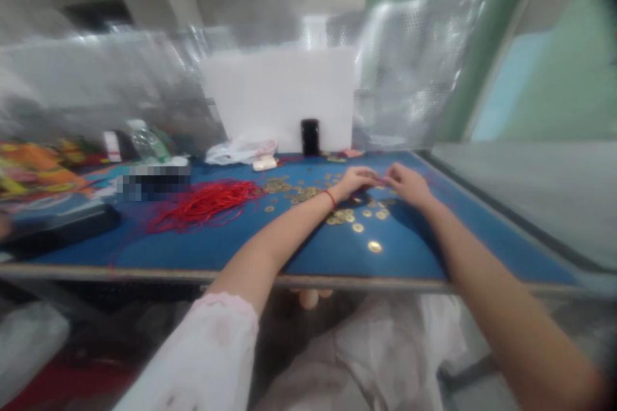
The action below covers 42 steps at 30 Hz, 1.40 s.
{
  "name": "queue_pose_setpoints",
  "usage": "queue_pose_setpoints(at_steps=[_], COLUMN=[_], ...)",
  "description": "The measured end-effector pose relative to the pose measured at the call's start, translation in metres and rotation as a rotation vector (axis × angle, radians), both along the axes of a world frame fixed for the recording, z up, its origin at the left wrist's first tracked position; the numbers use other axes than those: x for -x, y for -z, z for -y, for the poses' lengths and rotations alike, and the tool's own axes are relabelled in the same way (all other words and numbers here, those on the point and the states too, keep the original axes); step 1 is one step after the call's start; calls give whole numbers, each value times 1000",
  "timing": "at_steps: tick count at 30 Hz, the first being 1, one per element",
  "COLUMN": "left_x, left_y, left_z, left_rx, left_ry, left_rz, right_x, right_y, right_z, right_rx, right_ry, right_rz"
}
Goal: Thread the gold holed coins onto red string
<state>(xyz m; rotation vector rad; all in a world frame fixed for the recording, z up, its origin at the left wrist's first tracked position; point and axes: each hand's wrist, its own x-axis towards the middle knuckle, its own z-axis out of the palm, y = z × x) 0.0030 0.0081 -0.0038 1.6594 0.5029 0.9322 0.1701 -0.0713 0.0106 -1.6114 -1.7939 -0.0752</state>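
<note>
My left hand (355, 181) and my right hand (407, 183) meet over a blue table (241, 244), fingers pinched together on a red cord (380, 181) stretched between them. Several gold coins (357, 218) with holes lie scattered under and around both hands. A red band circles my left wrist. The view is blurred, so I cannot see whether a coin is held too.
A heap of red cords (205, 204) lies to the left. A white board (279, 99) and a dark phone (310, 136) stand at the back, with a plastic bag (241, 149), a bottle (144, 141) and colourful packets (33, 170) at far left.
</note>
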Motion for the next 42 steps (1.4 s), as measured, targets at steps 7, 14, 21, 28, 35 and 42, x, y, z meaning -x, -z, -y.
queue_pose_setpoints(at_steps=[7,14,21,28,35,42], left_x=[1,0,-1,0,1,0], left_y=[-1,-4,-6,-8,-8,-4], left_z=[2,5,8,10,9,4], left_rx=[47,121,174,175,115,43], left_ry=[-17,2,-51,-57,-147,-160], left_rz=[78,82,68,79,116,89], right_x=[-4,-2,-2,0,1,2], right_y=[0,5,4,-1,-5,-2], right_z=[-4,-9,-7,-3,2,2], right_rx=[-336,-185,-46,-78,-176,-221], right_ry=[-37,-208,-179,-117,12,63], right_rz=[112,135,66,180,358,461])
